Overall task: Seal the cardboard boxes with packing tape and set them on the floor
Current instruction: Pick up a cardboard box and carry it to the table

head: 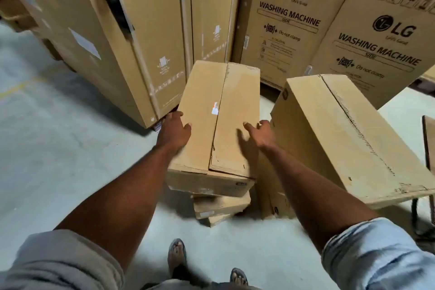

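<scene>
A long brown cardboard box lies on top of a low stack of similar boxes on the floor. Its top flaps meet along a centre seam with a scrap of white label on it. My left hand grips the box's left edge, thumb on top and fingers down the side. My right hand rests at the right edge with straight fingers on the top face. A second long box lies tilted to the right, its seam showing torn tape marks. No tape roll is in view.
Tall appliance cartons stand close behind, two marked LG washing machine, others at the left. Grey concrete floor spreads to the left. A dark table edge shows at far right. My sandalled feet stand below the stack.
</scene>
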Action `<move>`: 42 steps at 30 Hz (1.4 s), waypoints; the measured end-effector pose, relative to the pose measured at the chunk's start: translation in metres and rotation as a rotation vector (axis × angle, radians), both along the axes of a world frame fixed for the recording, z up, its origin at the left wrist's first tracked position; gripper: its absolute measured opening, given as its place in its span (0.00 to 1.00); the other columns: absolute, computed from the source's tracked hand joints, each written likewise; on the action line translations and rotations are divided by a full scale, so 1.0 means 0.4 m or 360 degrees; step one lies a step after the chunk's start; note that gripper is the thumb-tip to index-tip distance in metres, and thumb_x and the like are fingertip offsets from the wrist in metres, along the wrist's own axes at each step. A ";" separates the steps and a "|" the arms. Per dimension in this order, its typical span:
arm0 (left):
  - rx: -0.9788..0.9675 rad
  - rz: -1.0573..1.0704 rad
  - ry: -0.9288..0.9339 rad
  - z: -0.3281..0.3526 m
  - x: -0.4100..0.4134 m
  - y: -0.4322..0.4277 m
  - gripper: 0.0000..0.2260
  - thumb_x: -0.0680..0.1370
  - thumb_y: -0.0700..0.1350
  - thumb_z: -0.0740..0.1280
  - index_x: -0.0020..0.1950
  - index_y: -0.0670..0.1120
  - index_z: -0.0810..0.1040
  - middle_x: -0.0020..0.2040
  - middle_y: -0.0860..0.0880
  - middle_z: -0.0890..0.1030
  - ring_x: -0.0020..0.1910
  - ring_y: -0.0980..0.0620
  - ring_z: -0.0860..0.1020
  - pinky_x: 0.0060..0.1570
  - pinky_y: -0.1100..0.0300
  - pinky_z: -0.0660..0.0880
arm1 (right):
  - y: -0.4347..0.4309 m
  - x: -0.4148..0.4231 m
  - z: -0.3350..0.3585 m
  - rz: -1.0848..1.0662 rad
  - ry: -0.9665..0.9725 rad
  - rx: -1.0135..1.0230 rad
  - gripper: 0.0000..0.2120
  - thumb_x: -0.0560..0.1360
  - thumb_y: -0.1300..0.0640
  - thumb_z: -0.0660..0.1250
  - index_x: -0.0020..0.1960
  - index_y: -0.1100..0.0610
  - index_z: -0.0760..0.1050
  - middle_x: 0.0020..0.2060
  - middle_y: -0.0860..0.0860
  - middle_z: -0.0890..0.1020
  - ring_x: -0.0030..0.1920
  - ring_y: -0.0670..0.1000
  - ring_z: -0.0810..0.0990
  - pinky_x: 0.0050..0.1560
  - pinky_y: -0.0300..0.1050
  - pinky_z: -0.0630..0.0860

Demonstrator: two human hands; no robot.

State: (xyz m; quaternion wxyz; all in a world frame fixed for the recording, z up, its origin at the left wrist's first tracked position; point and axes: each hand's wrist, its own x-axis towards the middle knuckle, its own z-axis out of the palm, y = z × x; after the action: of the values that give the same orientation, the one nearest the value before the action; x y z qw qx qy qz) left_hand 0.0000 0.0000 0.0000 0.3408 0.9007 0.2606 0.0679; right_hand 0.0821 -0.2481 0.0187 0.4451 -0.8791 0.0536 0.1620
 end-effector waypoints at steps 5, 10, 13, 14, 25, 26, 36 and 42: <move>0.0000 -0.0151 0.0064 -0.036 0.084 0.088 0.25 0.80 0.47 0.65 0.75 0.42 0.66 0.74 0.42 0.66 0.71 0.42 0.68 0.68 0.50 0.66 | 0.061 0.036 -0.021 -0.0221 0.0036 0.0011 0.27 0.78 0.46 0.69 0.67 0.62 0.67 0.61 0.57 0.78 0.53 0.55 0.76 0.46 0.39 0.69; -0.0395 -0.0210 0.0085 -0.092 0.158 0.127 0.36 0.78 0.51 0.68 0.80 0.44 0.54 0.75 0.41 0.67 0.73 0.42 0.67 0.71 0.50 0.65 | 0.090 0.084 -0.047 -0.0285 0.0086 -0.0044 0.28 0.79 0.44 0.67 0.69 0.61 0.65 0.64 0.58 0.76 0.58 0.57 0.76 0.51 0.43 0.69; -0.0516 -0.0161 0.0123 -0.118 0.196 0.146 0.38 0.77 0.58 0.68 0.80 0.46 0.53 0.75 0.43 0.69 0.73 0.42 0.68 0.70 0.49 0.66 | 0.096 0.123 -0.057 -0.0285 0.0098 -0.0100 0.29 0.78 0.43 0.67 0.70 0.60 0.65 0.64 0.57 0.76 0.59 0.56 0.76 0.51 0.41 0.68; -0.0552 -0.0155 0.0138 -0.123 0.203 0.149 0.38 0.77 0.60 0.68 0.80 0.47 0.54 0.74 0.43 0.70 0.72 0.43 0.69 0.69 0.49 0.67 | 0.093 0.134 -0.061 -0.0281 0.0107 -0.0108 0.29 0.78 0.42 0.66 0.70 0.60 0.66 0.64 0.56 0.77 0.59 0.56 0.76 0.52 0.41 0.67; -0.1303 -0.0173 0.0062 -0.139 0.225 0.178 0.25 0.77 0.49 0.71 0.71 0.59 0.66 0.65 0.54 0.79 0.61 0.54 0.79 0.66 0.50 0.73 | 0.023 0.198 -0.122 -0.0124 0.0424 0.0402 0.40 0.62 0.31 0.77 0.65 0.54 0.78 0.55 0.46 0.85 0.55 0.48 0.84 0.60 0.46 0.78; -0.1408 -0.0179 0.0075 -0.140 0.226 0.177 0.23 0.78 0.47 0.70 0.70 0.60 0.67 0.64 0.53 0.79 0.61 0.53 0.80 0.66 0.48 0.74 | 0.016 0.198 -0.136 -0.0103 0.0439 0.0463 0.38 0.64 0.32 0.76 0.66 0.53 0.77 0.57 0.46 0.85 0.56 0.47 0.84 0.63 0.47 0.76; -0.1685 -0.0120 0.0018 -0.114 0.204 0.126 0.25 0.78 0.47 0.66 0.74 0.58 0.67 0.64 0.50 0.81 0.62 0.46 0.80 0.61 0.43 0.76 | -0.022 0.178 -0.129 -0.0116 0.0526 0.0791 0.38 0.66 0.35 0.76 0.71 0.51 0.74 0.60 0.43 0.83 0.62 0.44 0.80 0.70 0.47 0.69; -0.1704 0.0031 0.0029 -0.082 0.122 0.067 0.16 0.81 0.47 0.65 0.66 0.62 0.71 0.62 0.50 0.81 0.62 0.47 0.80 0.63 0.44 0.75 | -0.061 0.137 -0.116 -0.0093 0.0511 0.0841 0.36 0.70 0.39 0.75 0.72 0.53 0.72 0.62 0.43 0.80 0.62 0.42 0.77 0.60 0.35 0.67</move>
State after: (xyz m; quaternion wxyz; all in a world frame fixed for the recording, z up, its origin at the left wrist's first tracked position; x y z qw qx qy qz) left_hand 0.0487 0.0268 -0.0327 0.7497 0.5990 0.2700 -0.0791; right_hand 0.1367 -0.2726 -0.0277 0.6485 -0.6942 0.1044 0.2943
